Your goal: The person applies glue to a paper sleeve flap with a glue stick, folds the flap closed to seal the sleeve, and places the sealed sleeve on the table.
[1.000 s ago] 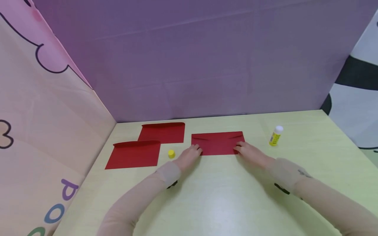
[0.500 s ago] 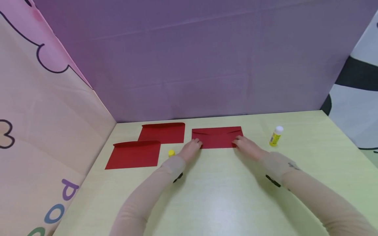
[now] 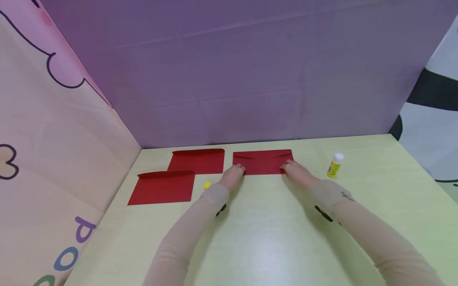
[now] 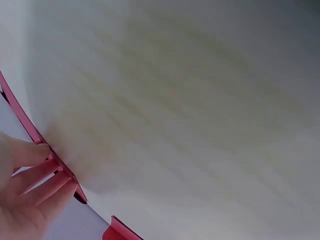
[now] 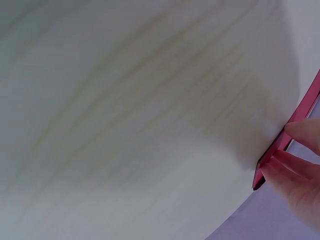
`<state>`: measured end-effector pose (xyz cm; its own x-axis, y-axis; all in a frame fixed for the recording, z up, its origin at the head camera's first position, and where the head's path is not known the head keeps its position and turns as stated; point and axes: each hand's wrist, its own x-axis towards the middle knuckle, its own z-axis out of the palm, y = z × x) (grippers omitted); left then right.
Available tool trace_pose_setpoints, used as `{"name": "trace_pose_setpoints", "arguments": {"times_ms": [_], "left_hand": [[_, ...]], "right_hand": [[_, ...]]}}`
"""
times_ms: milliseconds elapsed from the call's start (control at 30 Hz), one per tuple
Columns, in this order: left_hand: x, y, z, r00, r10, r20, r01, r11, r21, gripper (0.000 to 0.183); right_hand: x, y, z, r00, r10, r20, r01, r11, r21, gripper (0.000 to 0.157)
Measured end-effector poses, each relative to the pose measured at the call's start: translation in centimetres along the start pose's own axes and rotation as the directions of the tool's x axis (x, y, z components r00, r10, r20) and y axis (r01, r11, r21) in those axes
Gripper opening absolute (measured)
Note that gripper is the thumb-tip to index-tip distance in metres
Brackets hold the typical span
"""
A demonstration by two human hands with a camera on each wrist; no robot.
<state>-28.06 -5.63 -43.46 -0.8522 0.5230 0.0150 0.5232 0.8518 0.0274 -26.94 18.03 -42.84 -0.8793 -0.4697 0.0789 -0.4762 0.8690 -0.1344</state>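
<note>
A red envelope point(image 3: 264, 162) lies toward the back middle of the table, its two slanting seams near the far edge. My left hand point(image 3: 233, 176) grips its near left corner; in the left wrist view the thumb and fingers point(image 4: 52, 192) pinch the envelope edge. At the near right corner, my right hand point(image 3: 299, 174) holds it the same way, thumb and fingertips point(image 5: 272, 170) against the edge in the right wrist view. Left of the left hand, a small yellow cap point(image 3: 207, 185) is partly covered by the wrist.
Two more red envelopes lie at the left, one nearer point(image 3: 162, 188) and one farther back point(image 3: 196, 162). A glue stick point(image 3: 334, 165) with a yellow label stands at the right. A purple cloth wall point(image 3: 222, 79) rises behind the table.
Both hands have slid the envelope away from me toward the back of the table, now level with the farther left envelope. The left wrist has come partly over the yellow cap.
</note>
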Motion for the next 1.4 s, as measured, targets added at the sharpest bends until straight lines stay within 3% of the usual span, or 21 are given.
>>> {"name": "trace_pose_setpoints", "arguments": {"times_ms": [67, 133, 167, 267, 300, 367, 467, 633, 733, 867, 933, 967, 1033, 1100, 1167, 1200, 1233, 1400], "left_hand": [[0.4, -0.4, 0.5, 1.000, 0.005, -0.029, -0.005, 1.000, 0.022, 0.031], [2.3, -2.0, 3.9, 0.993, 0.052, -0.109, -0.046, 0.997, 0.060, 0.026], [2.9, -2.4, 4.8, 0.991, 0.057, -0.120, -0.049, 0.996, 0.070, 0.026], [4.0, -2.9, 6.1, 0.995, 0.034, -0.090, -0.029, 0.998, 0.049, 0.027], [4.1, -2.7, 6.0, 0.996, 0.027, -0.085, -0.023, 0.999, 0.046, 0.027], [2.5, -1.2, 2.9, 0.999, -0.023, -0.028, 0.023, 0.999, 0.022, 0.032], [0.1, 0.6, -0.7, 0.998, -0.022, -0.053, 0.024, 0.999, 0.035, 0.028], [-1.5, 1.7, -3.2, 0.999, -0.011, -0.046, 0.013, 0.999, 0.050, 0.027], [-0.8, 1.4, -2.4, 0.999, -0.011, -0.033, 0.014, 0.997, 0.074, 0.028], [1.3, 0.2, 0.2, 0.999, -0.045, 0.020, 0.042, 0.994, 0.097, 0.032], [1.6, -0.1, 0.6, 0.999, -0.043, 0.007, 0.042, 0.993, 0.106, 0.032], [2.3, -0.9, 2.0, 0.999, -0.021, -0.029, 0.024, 0.993, 0.119, 0.028], [2.9, -1.3, 2.2, 0.999, -0.020, -0.027, 0.023, 0.993, 0.114, 0.027], [2.9, -1.4, 1.7, 0.999, -0.003, -0.050, 0.008, 0.995, 0.100, 0.024], [2.9, -1.1, 0.8, 1.000, 0.005, -0.027, -0.003, 0.997, 0.077, 0.022], [2.1, -0.3, -0.9, 1.000, -0.002, 0.005, 0.002, 0.998, 0.062, 0.025], [1.6, -0.1, -1.8, 1.000, 0.017, -0.003, -0.017, 0.998, 0.063, 0.024], [-0.2, 0.3, -4.5, 0.993, 0.113, -0.020, -0.111, 0.989, 0.099, 0.025]], "right_hand": [[0.1, 0.0, -0.1, 1.000, 0.013, 0.004, -0.013, 1.000, -0.003, 0.022], [0.2, -0.1, -0.1, 1.000, 0.023, 0.006, -0.023, 1.000, -0.005, 0.021], [0.3, 0.0, -0.1, 1.000, 0.026, 0.005, -0.025, 1.000, -0.006, 0.021], [0.5, 0.1, -0.1, 1.000, 0.015, 0.004, -0.015, 0.999, -0.029, 0.022], [0.6, 0.1, -0.1, 1.000, 0.015, 0.006, -0.014, 0.999, -0.035, 0.022], [0.7, 0.2, -0.1, 1.000, 0.016, 0.011, -0.016, 0.999, -0.045, 0.022], [0.8, 0.2, -0.1, 1.000, 0.025, 0.016, -0.024, 0.998, -0.054, 0.023], [0.9, 0.2, 0.0, 1.000, 0.024, -0.001, -0.024, 0.997, -0.076, 0.021], [0.9, 0.0, 0.0, 1.000, 0.012, -0.018, -0.013, 0.996, -0.092, 0.020], [0.8, -0.1, 0.0, 1.000, 0.006, -0.029, -0.009, 0.994, -0.106, 0.019], [0.8, -0.2, -0.1, 0.999, 0.009, -0.030, -0.012, 0.995, -0.104, 0.019], [0.7, -0.2, -0.1, 1.000, 0.010, -0.029, -0.013, 0.995, -0.104, 0.019], [0.7, -0.3, -0.3, 1.000, 0.016, -0.022, -0.018, 0.995, -0.098, 0.020], [0.6, -0.3, -0.5, 1.000, 0.024, -0.015, -0.025, 0.996, -0.080, 0.021], [0.5, -0.4, -0.7, 1.000, 0.024, -0.012, -0.025, 0.997, -0.067, 0.021], [0.5, -0.4, -0.8, 1.000, 0.023, -0.013, -0.023, 0.998, -0.058, 0.021], [0.4, -0.4, -0.9, 1.000, 0.016, -0.017, -0.017, 0.999, -0.052, 0.021], [0.3, -0.5, -1.4, 0.998, -0.040, -0.039, 0.038, 0.999, -0.039, 0.016]]}}
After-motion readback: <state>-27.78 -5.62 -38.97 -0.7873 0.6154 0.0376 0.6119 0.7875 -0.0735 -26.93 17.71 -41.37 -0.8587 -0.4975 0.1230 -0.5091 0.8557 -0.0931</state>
